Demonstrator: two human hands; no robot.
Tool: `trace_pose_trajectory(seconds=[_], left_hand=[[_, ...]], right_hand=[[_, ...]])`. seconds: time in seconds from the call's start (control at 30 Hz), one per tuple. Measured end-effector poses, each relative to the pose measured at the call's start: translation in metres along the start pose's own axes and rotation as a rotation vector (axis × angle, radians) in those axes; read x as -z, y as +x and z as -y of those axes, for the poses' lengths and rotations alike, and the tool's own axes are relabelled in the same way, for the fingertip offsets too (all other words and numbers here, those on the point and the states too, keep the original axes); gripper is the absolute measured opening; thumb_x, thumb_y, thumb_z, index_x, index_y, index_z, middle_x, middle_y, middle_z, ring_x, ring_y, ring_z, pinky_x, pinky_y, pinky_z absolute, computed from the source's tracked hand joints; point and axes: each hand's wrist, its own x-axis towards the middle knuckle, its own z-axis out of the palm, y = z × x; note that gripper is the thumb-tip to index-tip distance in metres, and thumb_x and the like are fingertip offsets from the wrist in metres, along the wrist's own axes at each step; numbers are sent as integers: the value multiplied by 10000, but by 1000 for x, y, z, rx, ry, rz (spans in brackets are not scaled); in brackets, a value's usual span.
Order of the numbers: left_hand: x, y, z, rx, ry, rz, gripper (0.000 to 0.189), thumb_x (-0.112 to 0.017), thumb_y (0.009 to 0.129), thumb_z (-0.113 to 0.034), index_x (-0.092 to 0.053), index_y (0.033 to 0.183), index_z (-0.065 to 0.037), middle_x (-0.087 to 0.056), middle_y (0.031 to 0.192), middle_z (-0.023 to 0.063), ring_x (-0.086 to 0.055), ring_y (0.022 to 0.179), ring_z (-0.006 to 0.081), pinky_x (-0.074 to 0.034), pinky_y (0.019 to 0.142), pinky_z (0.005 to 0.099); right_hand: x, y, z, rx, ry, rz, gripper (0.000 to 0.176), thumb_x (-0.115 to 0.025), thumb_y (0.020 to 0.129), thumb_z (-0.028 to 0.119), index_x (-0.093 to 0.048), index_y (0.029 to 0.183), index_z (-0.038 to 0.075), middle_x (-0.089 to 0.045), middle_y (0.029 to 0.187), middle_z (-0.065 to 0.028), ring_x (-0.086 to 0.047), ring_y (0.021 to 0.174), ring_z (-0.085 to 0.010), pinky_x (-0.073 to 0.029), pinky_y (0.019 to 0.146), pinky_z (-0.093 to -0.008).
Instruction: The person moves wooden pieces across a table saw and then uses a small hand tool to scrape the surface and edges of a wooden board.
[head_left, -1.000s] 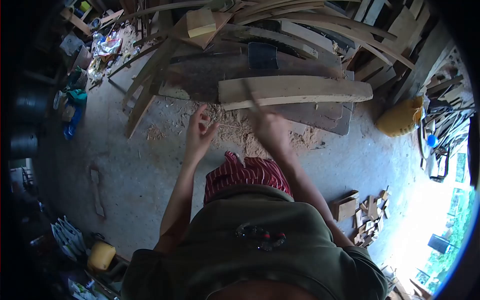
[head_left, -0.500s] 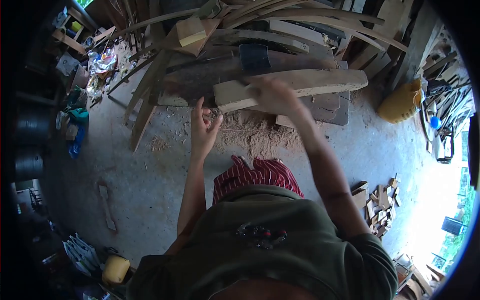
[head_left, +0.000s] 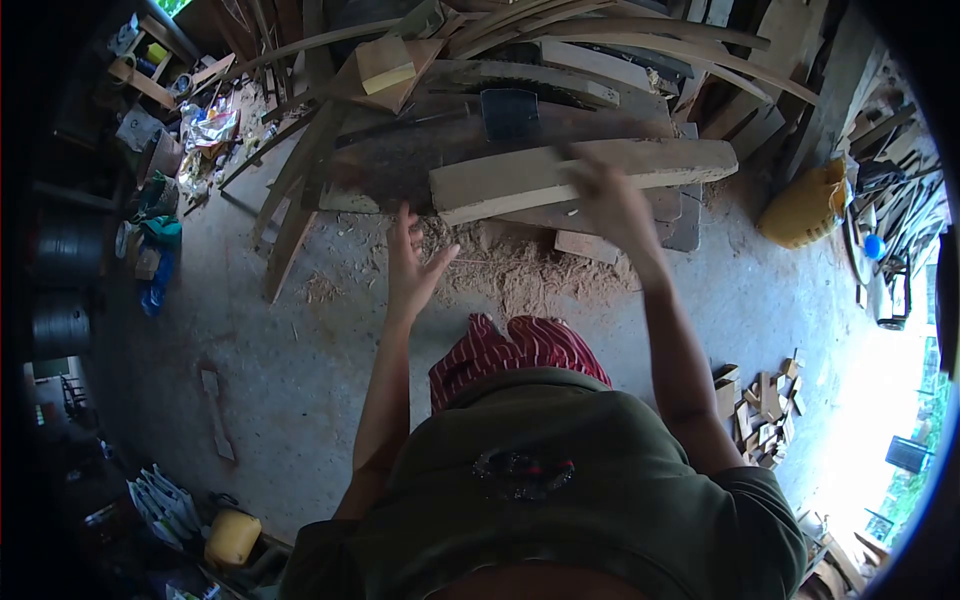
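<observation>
A long, pale, slightly curved wooden beam (head_left: 520, 183) lies across darker boards in front of me. My left hand (head_left: 410, 275) is just short of its left end, with thumb and fingers apart and nothing visible in them. A thin pale line (head_left: 478, 262) shows beside the thumb, too fine to identify. My right hand (head_left: 612, 200) is over the beam's near edge, smeared by motion. Its fingers look closed around a dark, narrow thing (head_left: 563, 152) whose kind the blur hides.
Wood shavings (head_left: 510, 275) and a small block (head_left: 587, 246) lie near the beam. Curved timber strips (head_left: 640, 40) are stacked behind. A yellow container (head_left: 800, 207) and offcuts (head_left: 765, 410) are to the right. A dark flat piece (head_left: 510, 113) rests on the boards beyond.
My right hand has moved to the right along the beam with the dark narrow thing. The left thumb has spread away from the fingers.
</observation>
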Motion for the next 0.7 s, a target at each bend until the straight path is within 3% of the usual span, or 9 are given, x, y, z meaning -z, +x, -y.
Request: trace_pose_trajectory(seconds=[0.1, 0.17, 0.23, 0.3, 0.37, 0.43, 0.5, 0.63, 0.7], left_hand=[[-6, 25, 0, -104, 45, 5, 932, -815, 783, -264, -254, 1487, -25, -403, 1380, 199, -441, 1266, 302, -440, 1008, 417], [-9, 37, 3, -204, 139, 37, 962, -832, 761, -244, -244, 1483, -1, -372, 1422, 218, -397, 1334, 322, -420, 1045, 432], [-17, 46, 8, -297, 58, 112, 975, -850, 734, -190, -248, 1472, 19, -388, 1429, 216, -421, 1330, 310, -422, 1051, 419], [-20, 50, 11, -215, -136, 150, 956, -847, 735, -168, -260, 1465, 23, -415, 1415, 212, -452, 1307, 301, -425, 1052, 403], [-20, 52, 18, -118, -317, 191, 938, -845, 735, -145, -273, 1458, 26, -442, 1402, 208, -483, 1283, 292, -428, 1052, 387], [-18, 56, 24, -94, -302, 186, 914, -834, 740, -123, -283, 1454, 24, -491, 1360, 200, -531, 1233, 282, -433, 1050, 371], [-15, 60, 23, -127, -238, 190, 925, -827, 740, -111, -265, 1464, 15, -492, 1358, 207, -531, 1234, 277, -436, 1046, 372], [-14, 59, 10, -139, -264, 154, 975, -819, 740, -95, -207, 1494, -14, -494, 1358, 224, -539, 1230, 271, -443, 1040, 380], [-14, 57, 10, -136, -278, 159, 991, -825, 737, -99, -196, 1500, -21, -508, 1344, 223, -543, 1225, 272, -444, 1040, 381]], right_hand=[[14, -19, -87, -84, -444, -507, 447, -575, 947, 352, -515, 1383, 271, -665, 677, -126, -651, 539, -273, -510, 466, -413], [-6, -40, -82, -224, -396, -419, 413, -563, 958, 382, -563, 1336, 215, -626, 566, -120, -630, 499, -240, -477, 423, -406], [-65, -62, -77, 57, -692, -350, 237, -575, 955, 331, -649, 1151, 220, -647, 693, -93, -591, 461, -186, -446, 367, -363], [-94, -76, -23, 265, -229, -250, 112, -558, 945, 182, -641, 1020, 168, -639, 779, -96, -573, 470, -229, -462, 405, -385], [-85, -81, 0, 192, -67, -133, 178, -554, 947, 178, -645, 1098, 157, -645, 809, -104, -584, 476, -249, -475, 432, -391], [-89, -66, -43, 238, -106, -388, 342, -559, 958, 255, -602, 1286, 170, -642, 723, -118, -577, 460, -276, -476, 446, -388], [-51, -59, -69, -65, -184, -597, 452, -556, 963, 306, -525, 1393, 172, -617, 615, -116, -559, 435, -287, -460, 436, -381], [-49, -59, -67, 141, -328, -566, 199, -550, 958, 241, -663, 1071, 121, -632, 623, -82, -548, 403, -193, -434, 341, -338], [-76, -75, -24, 205, -511, -287, 140, -567, 928, 263, -615, 982, 143, -628, 650, -49, -546, 404, -194, -445, 348, -346]])
